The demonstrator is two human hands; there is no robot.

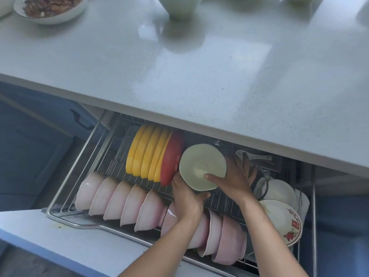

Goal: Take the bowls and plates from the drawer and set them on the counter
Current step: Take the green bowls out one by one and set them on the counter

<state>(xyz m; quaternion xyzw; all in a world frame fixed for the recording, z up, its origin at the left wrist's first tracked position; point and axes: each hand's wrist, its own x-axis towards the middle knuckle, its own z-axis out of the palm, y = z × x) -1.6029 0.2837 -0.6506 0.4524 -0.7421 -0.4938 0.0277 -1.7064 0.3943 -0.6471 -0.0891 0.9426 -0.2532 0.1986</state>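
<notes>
Nearest the camera, drawer front: the pulled-out wire drawer [60,198] is the landmark for every line below.
Front row: pink bowls [127,200] stand on edge along the drawer's near rail, tightly nested from left to right.
Right end of the drawer: a white plate with red flower print [283,220] leans there, with other white dishes behind it.
Left hand: the left hand [185,198] reaches over the pink row to the drawer's middle and cups the near underside of the pale green bowl [202,166], fingers curled round it.
Right hand: the right hand [233,176] grips the same bowl from the drawer's right side, thumb hooked over the rim and inside, fingers spread behind.
Task thing: the pale green bowl is tilted, mouth toward the camera, above the drawer's wire floor and just beside the red plate [171,160]; whether it is fully lifted off the wires I cannot tell.
Back of the drawer: yellow plates [145,152] stand upright to the left of the red one.
Beyond the drawer: the counter [179,76] overhangs it, carrying a dish of nuts [50,7] and a pale green bowl [179,5] at its far edge.
Risk: lifting straight up could knock the rim against the counter's overhang.
Risk: swinging left could tip the red plate into the yellow ones.
Risk: forearms may brush the pink bowls.
</notes>
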